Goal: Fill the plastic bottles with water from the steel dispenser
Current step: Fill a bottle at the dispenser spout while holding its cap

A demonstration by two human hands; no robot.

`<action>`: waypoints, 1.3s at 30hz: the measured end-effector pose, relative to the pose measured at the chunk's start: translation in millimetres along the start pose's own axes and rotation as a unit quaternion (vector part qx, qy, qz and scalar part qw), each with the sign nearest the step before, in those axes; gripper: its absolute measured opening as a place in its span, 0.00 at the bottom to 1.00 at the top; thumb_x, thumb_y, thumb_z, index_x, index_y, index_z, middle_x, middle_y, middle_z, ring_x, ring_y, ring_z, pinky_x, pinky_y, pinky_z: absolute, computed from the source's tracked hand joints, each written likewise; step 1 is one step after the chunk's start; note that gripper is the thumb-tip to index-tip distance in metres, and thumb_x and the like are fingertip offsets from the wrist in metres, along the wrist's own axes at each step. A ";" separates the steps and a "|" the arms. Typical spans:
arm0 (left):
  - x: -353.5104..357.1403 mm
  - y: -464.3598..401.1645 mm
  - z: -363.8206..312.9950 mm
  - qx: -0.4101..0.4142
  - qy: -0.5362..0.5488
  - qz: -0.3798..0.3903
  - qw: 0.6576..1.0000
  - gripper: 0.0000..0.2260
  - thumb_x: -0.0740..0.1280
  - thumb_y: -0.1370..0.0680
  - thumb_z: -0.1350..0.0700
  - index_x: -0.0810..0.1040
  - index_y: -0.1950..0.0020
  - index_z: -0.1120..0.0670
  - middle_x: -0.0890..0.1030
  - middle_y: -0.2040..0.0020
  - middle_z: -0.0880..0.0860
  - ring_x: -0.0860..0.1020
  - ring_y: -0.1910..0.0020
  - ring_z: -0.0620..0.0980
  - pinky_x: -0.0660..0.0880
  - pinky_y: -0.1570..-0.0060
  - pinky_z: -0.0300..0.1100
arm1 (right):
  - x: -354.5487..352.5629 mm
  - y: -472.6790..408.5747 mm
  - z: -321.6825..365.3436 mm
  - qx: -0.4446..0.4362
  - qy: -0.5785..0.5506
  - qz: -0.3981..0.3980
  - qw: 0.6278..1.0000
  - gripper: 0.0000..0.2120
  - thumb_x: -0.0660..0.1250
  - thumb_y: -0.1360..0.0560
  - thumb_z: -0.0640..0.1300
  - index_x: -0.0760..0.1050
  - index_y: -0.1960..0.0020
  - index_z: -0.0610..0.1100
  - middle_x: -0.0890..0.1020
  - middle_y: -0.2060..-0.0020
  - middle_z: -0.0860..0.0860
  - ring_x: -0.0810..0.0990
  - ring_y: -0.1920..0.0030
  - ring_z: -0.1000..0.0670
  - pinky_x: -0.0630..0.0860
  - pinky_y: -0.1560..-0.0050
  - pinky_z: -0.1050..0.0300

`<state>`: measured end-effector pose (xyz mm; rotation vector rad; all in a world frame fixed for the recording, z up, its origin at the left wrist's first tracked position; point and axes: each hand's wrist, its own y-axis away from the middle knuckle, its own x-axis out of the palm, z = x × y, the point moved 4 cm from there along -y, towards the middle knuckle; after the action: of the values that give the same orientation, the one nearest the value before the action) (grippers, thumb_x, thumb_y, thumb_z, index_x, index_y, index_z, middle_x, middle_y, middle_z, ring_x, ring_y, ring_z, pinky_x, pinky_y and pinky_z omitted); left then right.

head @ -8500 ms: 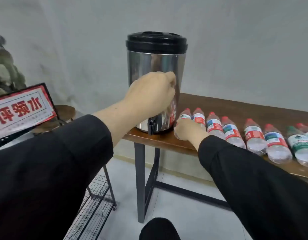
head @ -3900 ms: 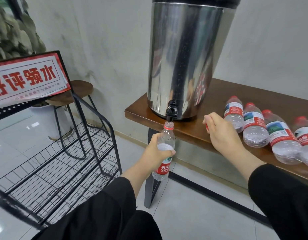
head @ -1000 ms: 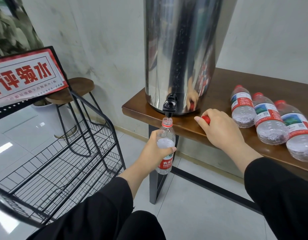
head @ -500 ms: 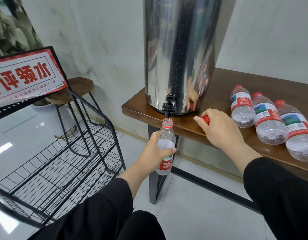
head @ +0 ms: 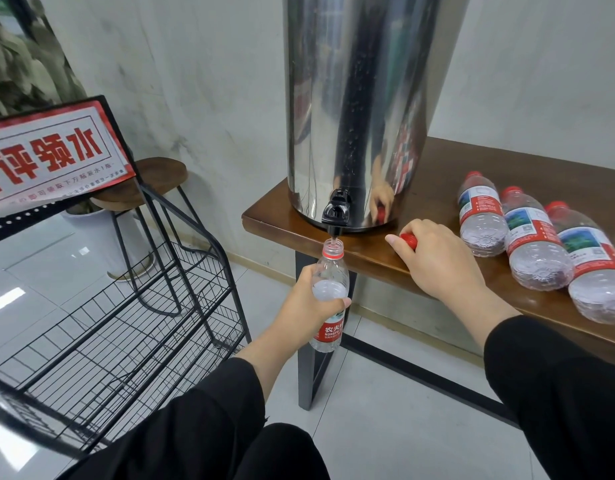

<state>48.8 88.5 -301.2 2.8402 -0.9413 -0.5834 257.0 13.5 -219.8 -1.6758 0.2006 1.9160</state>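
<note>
Clear plastic, red-labelled, the bottle [head: 330, 299] sits upright in my left hand [head: 307, 303], my fingers wrapped round its middle and my thumb across the front. Its open mouth is right under the black tap [head: 337, 211], just short of touching, and a thin stream of water runs from the spout into the neck. Whitish water shows inside the bottle just above my thumb.

Above that grip stands the steel dispenser [head: 358, 109], its base on the corner of the wooden table [head: 434, 188], the tap jutting over the table's edge. My left hand and the bottle hang in front of that edge, below the tabletop, beside the table's dark leg.

To the right of the bottle, my right hand [head: 437, 265] rests on the tabletop with its fingers curled round a red cap [head: 410, 240]; the cap peeps out between thumb and forefinger. The steel mirrors that hand and cap.

Further right of that hand, three more bottles [head: 538, 251] lie on their sides on the table, side by side and touching, red caps pointing toward the wall, bases toward me. A fourth shows only as a sliver at the frame's edge.

Left of my left hand stands a black wire rack [head: 132, 327] on the tiled floor, with a red-and-white sign [head: 46, 154] leaning at its top. Behind the rack are a wooden stool [head: 150, 181] and a white plant pot [head: 101, 237].
</note>
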 end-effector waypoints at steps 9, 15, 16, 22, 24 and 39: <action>0.0 1.1 -1.7 -0.004 0.004 -0.006 1.000 0.33 0.76 0.24 0.52 0.63 0.24 0.44 0.74 0.33 0.48 0.74 0.34 0.52 0.75 0.35 0.51 | -0.6 0.1 0.8 0.002 -0.002 0.004 1.000 0.22 0.56 0.22 0.68 0.72 0.40 0.54 0.79 0.47 0.54 0.79 0.50 0.51 0.82 0.48 0.52; 0.5 1.8 -2.2 -0.006 0.001 -0.007 1.000 0.33 0.76 0.23 0.52 0.62 0.24 0.43 0.73 0.31 0.48 0.74 0.33 0.53 0.75 0.34 0.53 | -0.6 0.8 0.8 0.006 0.000 0.008 1.000 0.23 0.55 0.22 0.69 0.72 0.39 0.53 0.79 0.46 0.53 0.79 0.49 0.50 0.82 0.48 0.51; 0.4 1.7 -2.3 -0.007 0.001 -0.007 1.000 0.33 0.76 0.23 0.52 0.62 0.24 0.43 0.73 0.31 0.48 0.74 0.33 0.53 0.75 0.34 0.53 | -0.4 0.9 1.1 0.006 0.000 0.007 1.000 0.23 0.55 0.22 0.69 0.72 0.39 0.54 0.79 0.46 0.53 0.79 0.49 0.50 0.82 0.48 0.51; 0.0 1.8 -3.9 -0.010 -0.002 -0.006 1.000 0.33 0.76 0.23 0.52 0.62 0.23 0.43 0.73 0.31 0.47 0.73 0.33 0.52 0.74 0.34 0.53 | -1.2 0.7 0.9 0.009 -0.001 0.010 1.000 0.23 0.56 0.22 0.68 0.72 0.39 0.54 0.79 0.46 0.53 0.79 0.49 0.50 0.82 0.48 0.52; -0.2 2.0 -4.5 -0.010 -0.004 -0.006 1.000 0.33 0.76 0.23 0.52 0.62 0.23 0.43 0.73 0.31 0.48 0.74 0.33 0.52 0.74 0.33 0.54 | -1.1 0.7 1.1 0.008 0.000 0.010 1.000 0.23 0.56 0.22 0.68 0.72 0.39 0.53 0.79 0.46 0.53 0.79 0.49 0.50 0.82 0.48 0.52; 0.4 3.2 -4.0 -0.014 -0.009 -0.003 1.000 0.32 0.76 0.23 0.52 0.62 0.25 0.43 0.74 0.31 0.49 0.74 0.32 0.55 0.75 0.32 0.57 | -2.1 0.4 2.8 0.011 0.003 0.013 1.000 0.22 0.56 0.21 0.68 0.72 0.39 0.53 0.79 0.46 0.53 0.79 0.49 0.50 0.82 0.48 0.52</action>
<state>48.8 85.6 -297.0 2.8180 -0.9210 -0.6193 254.5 13.8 -217.4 -1.6735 0.2465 1.9205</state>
